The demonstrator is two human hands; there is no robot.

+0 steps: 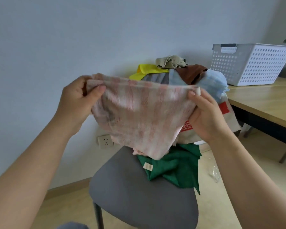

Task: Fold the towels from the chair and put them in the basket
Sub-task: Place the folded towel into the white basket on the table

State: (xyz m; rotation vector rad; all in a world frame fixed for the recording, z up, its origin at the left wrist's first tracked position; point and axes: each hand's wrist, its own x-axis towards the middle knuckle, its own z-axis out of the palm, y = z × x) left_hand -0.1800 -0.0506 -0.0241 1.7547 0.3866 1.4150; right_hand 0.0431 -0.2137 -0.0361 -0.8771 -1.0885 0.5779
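- while the left grip (76,103) and right grip (206,116) each pinch a top corner of the pink towel (139,116), it hangs above the chair (130,195) seat.
- keep top edge taut, match corners before folding.

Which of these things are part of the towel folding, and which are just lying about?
Part of the job: pink towel, pinched by left hand and right hand; green towel on the chair; heaped towels behind it; white basket.
Just lying about: wall socket; table, which only bears the basket.
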